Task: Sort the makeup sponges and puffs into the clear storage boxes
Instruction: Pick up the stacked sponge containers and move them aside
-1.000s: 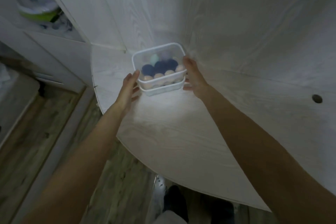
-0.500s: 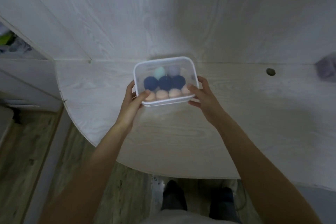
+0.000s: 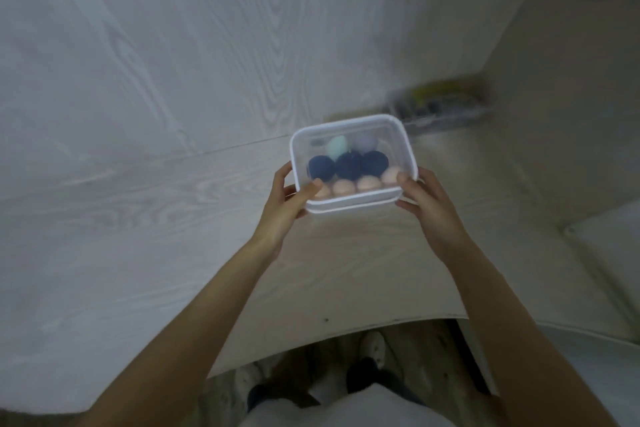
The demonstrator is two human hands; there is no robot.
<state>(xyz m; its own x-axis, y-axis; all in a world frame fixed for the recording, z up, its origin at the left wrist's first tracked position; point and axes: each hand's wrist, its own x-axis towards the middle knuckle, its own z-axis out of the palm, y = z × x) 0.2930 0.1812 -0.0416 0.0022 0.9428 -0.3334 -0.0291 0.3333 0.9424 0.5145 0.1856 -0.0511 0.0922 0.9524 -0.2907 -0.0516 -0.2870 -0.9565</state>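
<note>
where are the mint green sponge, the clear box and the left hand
mint green sponge (image 3: 336, 146): head view, its rounded middle
clear box (image 3: 406, 135): head view, far right rim
left hand (image 3: 284, 204): head view, back of the hand

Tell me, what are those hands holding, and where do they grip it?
A clear storage box of sponges; left hand and right hand grip its near corners.

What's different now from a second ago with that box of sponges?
The clear box was at the left end of the desk a second ago; now it is carried toward the right, near a blurred organizer in the corner. The grip changed too: the left hand and right hand now have thumbs over the lid. Unchanged: lid on, and the sponges inside keep their rows.
</note>
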